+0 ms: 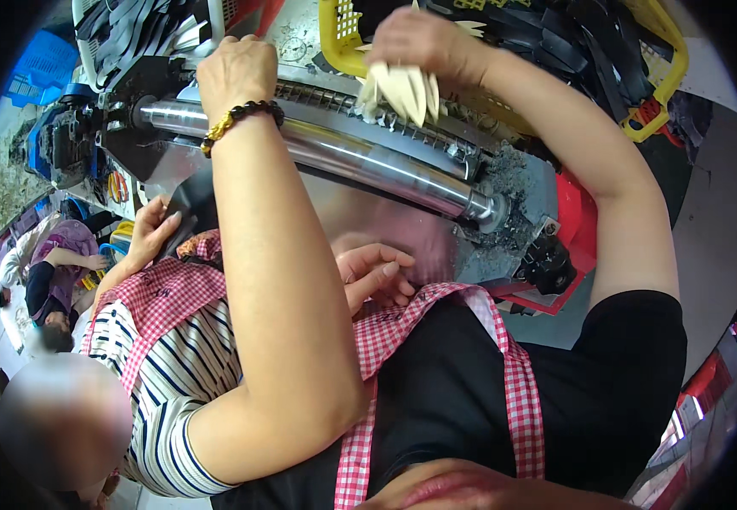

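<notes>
My right hand (423, 42) grips a small bunch of flat cream pointed pieces (402, 92), tips down, over the far side of a machine with a shiny metal roller (351, 157). My left hand (375, 274) is at the machine's near edge by my checked apron, fingers loosely curled and apart, with nothing visible in it. Its forearm is hidden behind a co-worker's bare arm (279, 280), which crosses in front of me. That co-worker's braceleted hand (239, 75) is at the roller's left part. Their other hand (151, 231) holds a dark flat piece (194, 204).
A yellow basket (338, 38) of black pieces stands behind the machine. Another pale basket (86, 42) with black strips is at the far left, near a blue basket (41, 68). Dark scraps (517, 183) cover the machine's right end. More people (54, 263) sit farther left.
</notes>
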A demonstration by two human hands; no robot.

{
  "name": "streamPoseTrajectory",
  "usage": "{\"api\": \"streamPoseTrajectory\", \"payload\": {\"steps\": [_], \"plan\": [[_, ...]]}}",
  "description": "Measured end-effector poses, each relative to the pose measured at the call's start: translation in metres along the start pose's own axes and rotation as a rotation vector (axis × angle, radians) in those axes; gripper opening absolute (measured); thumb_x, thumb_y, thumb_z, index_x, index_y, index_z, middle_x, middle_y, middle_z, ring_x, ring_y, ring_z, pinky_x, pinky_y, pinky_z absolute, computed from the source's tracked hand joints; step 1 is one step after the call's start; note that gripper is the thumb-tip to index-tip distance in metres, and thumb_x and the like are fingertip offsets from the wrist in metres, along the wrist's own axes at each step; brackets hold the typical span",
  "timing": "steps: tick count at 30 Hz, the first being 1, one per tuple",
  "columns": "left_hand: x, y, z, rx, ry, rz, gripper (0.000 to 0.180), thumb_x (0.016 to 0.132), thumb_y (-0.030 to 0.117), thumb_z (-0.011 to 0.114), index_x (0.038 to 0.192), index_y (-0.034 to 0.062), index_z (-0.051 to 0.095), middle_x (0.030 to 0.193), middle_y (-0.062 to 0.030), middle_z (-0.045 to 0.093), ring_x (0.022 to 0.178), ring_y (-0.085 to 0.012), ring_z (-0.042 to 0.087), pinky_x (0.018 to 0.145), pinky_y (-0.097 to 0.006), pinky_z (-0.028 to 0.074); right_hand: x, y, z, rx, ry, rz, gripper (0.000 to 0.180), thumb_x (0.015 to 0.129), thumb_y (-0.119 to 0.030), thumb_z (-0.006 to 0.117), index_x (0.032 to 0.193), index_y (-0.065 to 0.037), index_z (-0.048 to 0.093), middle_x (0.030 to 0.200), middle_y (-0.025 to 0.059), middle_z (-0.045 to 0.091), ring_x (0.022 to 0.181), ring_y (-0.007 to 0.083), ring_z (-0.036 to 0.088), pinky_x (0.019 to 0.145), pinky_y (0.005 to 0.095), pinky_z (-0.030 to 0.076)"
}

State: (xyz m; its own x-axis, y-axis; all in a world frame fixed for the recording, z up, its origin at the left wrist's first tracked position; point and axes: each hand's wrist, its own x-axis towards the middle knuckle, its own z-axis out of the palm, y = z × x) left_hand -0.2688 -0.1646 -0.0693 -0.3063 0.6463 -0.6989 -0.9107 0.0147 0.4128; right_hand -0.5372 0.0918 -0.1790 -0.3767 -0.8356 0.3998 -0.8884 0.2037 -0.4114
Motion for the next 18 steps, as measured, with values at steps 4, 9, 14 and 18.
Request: {"api": "streamPoseTrajectory", "payload": {"steps": [4, 9, 14, 18], "plan": [[-0.001, 0.004, 0.007, -0.022, 0.04, -0.003, 0.031, 0.107, 0.022, 0.05, 0.13, 0.0015, 0.056, 0.101, -0.0117, 0.073, 0.093, -0.0176, 0.071, 0.08, -0.029, 0.058, 0.043, 0.016, -0.075, 0.051, -0.118, 0.692, 0.082, 0.075, -0.021, 0.082, 0.145, -0.012, 0.041, 0.126, 0.019, 0.061, 0.12, 0.0343, 0.058, 0.103, 0.0467, 0.046], [-0.005, 0.0, 0.012, -0.006, 0.067, 0.049, 0.03, 0.107, 0.02, 0.051, 0.129, 0.0009, 0.056, 0.101, -0.0119, 0.072, 0.091, -0.0179, 0.071, 0.08, -0.029, 0.057, 0.032, 0.061, -0.12, -0.285, -0.293, 0.78, 0.081, 0.073, -0.055, 0.082, 0.137, -0.012, 0.056, 0.123, 0.0205, 0.067, 0.115, 0.038, 0.063, 0.098, 0.0458, 0.05], [-0.014, -0.019, 0.013, 0.065, 0.092, 0.16, 0.029, 0.105, 0.017, 0.054, 0.129, -0.0004, 0.056, 0.104, -0.0104, 0.071, 0.094, -0.0143, 0.068, 0.083, -0.028, 0.054, 0.041, 0.047, -0.147, -0.197, 0.018, 0.768, 0.045, 0.087, -0.04, 0.071, 0.116, -0.006, 0.071, 0.107, 0.0192, 0.072, 0.101, 0.0328, 0.068, 0.092, 0.0431, 0.053], [-0.027, -0.025, 0.012, 0.259, 0.15, 0.281, 0.027, 0.104, 0.014, 0.056, 0.126, -0.001, 0.06, 0.105, -0.0082, 0.07, 0.096, -0.0118, 0.065, 0.087, -0.027, 0.052, 0.048, -0.052, -0.188, -0.016, 0.395, 0.914, 0.016, 0.096, -0.015, 0.062, 0.101, -0.007, 0.074, 0.088, 0.0084, 0.073, 0.08, 0.0196, 0.068, 0.076, 0.0338, 0.056]]}}
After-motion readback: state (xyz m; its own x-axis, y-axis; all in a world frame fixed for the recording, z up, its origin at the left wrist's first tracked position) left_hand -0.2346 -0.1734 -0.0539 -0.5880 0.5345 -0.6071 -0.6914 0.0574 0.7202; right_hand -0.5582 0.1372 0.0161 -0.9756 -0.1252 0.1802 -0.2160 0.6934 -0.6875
